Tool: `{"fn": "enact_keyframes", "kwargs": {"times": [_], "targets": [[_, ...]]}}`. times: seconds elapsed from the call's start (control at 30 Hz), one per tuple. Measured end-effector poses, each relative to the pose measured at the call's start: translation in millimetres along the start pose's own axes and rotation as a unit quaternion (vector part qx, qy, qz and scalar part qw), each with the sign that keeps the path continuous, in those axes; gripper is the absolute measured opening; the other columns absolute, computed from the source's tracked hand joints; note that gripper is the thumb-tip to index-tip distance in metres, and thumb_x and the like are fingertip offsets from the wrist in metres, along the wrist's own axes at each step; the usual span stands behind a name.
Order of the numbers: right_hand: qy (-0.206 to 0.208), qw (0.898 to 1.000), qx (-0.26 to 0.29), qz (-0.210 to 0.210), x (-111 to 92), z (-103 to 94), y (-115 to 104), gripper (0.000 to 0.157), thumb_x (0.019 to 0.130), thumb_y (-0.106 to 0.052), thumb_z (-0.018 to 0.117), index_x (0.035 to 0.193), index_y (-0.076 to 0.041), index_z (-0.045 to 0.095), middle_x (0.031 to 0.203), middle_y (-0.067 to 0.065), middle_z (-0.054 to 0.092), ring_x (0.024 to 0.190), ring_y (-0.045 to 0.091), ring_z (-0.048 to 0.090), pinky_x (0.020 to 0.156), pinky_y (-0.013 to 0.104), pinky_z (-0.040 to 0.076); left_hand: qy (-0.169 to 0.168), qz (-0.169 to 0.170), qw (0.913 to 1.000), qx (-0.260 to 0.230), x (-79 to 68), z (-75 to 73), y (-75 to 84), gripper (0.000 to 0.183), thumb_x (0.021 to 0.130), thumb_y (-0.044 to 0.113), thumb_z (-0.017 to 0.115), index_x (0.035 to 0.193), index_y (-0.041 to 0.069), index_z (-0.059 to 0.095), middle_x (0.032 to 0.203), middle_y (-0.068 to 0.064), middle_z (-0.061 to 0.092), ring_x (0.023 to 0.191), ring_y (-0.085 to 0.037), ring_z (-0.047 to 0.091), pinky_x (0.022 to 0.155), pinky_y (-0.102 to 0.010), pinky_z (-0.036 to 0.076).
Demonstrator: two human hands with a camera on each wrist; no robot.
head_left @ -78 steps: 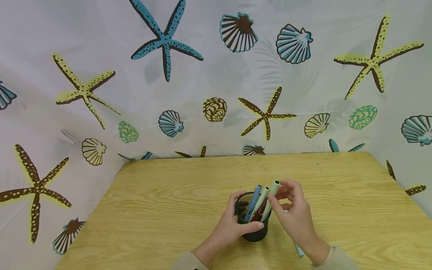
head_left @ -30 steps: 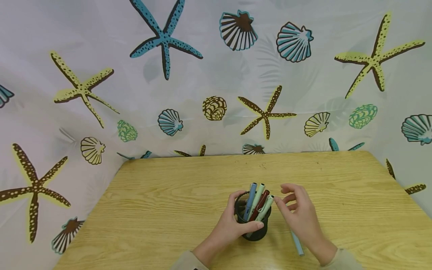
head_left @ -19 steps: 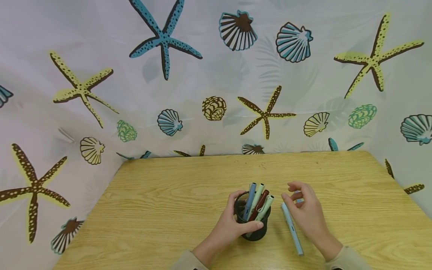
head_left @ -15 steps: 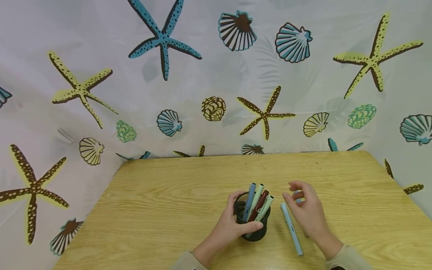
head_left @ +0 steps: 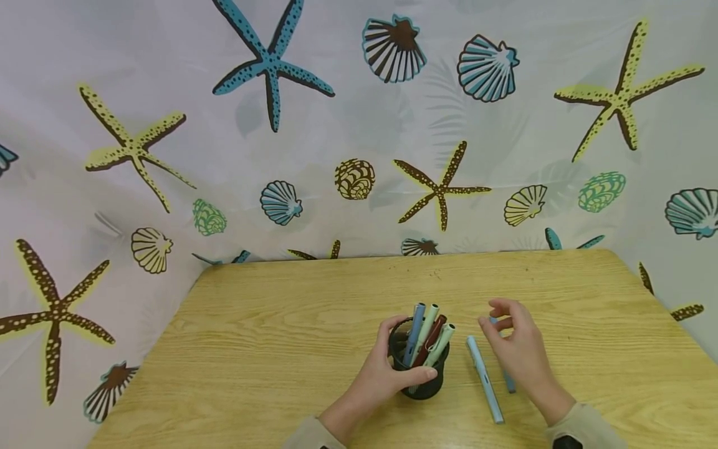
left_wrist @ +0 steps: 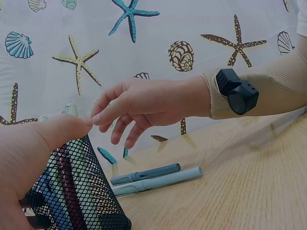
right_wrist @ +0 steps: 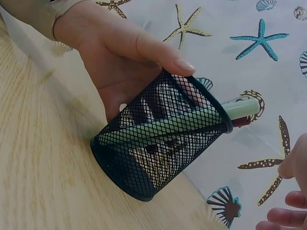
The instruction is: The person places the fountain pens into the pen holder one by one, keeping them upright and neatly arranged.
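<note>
My left hand (head_left: 387,371) grips a black mesh pen cup (head_left: 425,391), fingers around the far side and thumb along the near rim. Inside lean a blue pen (head_left: 414,333), a dark red pen (head_left: 432,340) and two pale green ones, the nearer green pen (head_left: 440,346) sitting lower with its clip showing. Right of the cup, my right hand (head_left: 518,349) hovers with loosely curved fingers and nothing between them. Under and beside it a light blue pen (head_left: 485,380) and a darker blue pen (head_left: 509,381) lie on the table, the darker one partly covered by the hand.
The wood-grain table (head_left: 280,337) reaches back to a hanging cloth (head_left: 336,125) printed with starfish and shells, which also encloses both sides. A small black camera (left_wrist: 237,91) sits on the right wrist's sleeve.
My right hand has let go of the nearer pale green pen, which now sits lower in the cup, and has drawn away rightward, uncovering the pens on the table. The left hand keeps its grip.
</note>
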State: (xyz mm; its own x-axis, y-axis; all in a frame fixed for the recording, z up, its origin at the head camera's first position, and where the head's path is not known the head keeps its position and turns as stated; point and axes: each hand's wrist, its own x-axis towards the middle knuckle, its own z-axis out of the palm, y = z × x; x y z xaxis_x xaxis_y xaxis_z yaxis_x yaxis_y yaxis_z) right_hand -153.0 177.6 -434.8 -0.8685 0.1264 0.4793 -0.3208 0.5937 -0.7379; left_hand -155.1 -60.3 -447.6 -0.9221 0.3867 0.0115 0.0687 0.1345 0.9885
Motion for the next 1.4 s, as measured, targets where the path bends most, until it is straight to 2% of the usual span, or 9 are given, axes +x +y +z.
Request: {"fn": "enact_keyframes", "kwargs": {"times": [0.57, 0.93, 1.4], "targets": [[-0.055, 0.996, -0.029, 0.065, 6.0, -8.0, 13.7, 0.038, 0.092, -0.027, 0.060, 0.116, 0.000, 0.052, 0.102, 0.016, 0.054, 0.079, 0.024, 0.054, 0.062, 0.033, 0.045, 0.002, -0.003, 1.0000, 0.002, 0.7, -0.6, -0.2, 0.081, 0.075, 0.031, 0.079, 0.136, 0.036, 0.026, 0.132, -0.004, 0.037, 0.116, -0.025, 0.043, 0.084, -0.043, 0.045], [-0.111, 0.983, -0.065, 0.128, 11.1, -10.1, 21.0, 0.045, 0.092, -0.031, 0.058, 0.119, 0.004, 0.049, 0.101, 0.019, 0.052, 0.077, 0.025, 0.053, 0.059, 0.032, 0.044, 0.009, -0.012, 0.9998, 0.009, 1.0, -0.4, -0.1, 0.081, 0.074, 0.034, 0.079, 0.136, 0.037, 0.027, 0.132, -0.004, 0.038, 0.115, -0.025, 0.043, 0.085, -0.044, 0.044], [-0.142, 0.975, -0.098, 0.136, 11.8, -7.6, 30.3, 0.040, 0.091, -0.025, 0.060, 0.113, 0.007, 0.049, 0.099, 0.023, 0.054, 0.081, 0.030, 0.054, 0.064, 0.041, 0.045, 0.007, -0.012, 0.9998, 0.017, 2.4, -0.4, 0.6, 0.080, 0.074, 0.034, 0.079, 0.135, 0.037, 0.027, 0.133, -0.004, 0.037, 0.115, -0.024, 0.044, 0.084, -0.043, 0.045]]}}
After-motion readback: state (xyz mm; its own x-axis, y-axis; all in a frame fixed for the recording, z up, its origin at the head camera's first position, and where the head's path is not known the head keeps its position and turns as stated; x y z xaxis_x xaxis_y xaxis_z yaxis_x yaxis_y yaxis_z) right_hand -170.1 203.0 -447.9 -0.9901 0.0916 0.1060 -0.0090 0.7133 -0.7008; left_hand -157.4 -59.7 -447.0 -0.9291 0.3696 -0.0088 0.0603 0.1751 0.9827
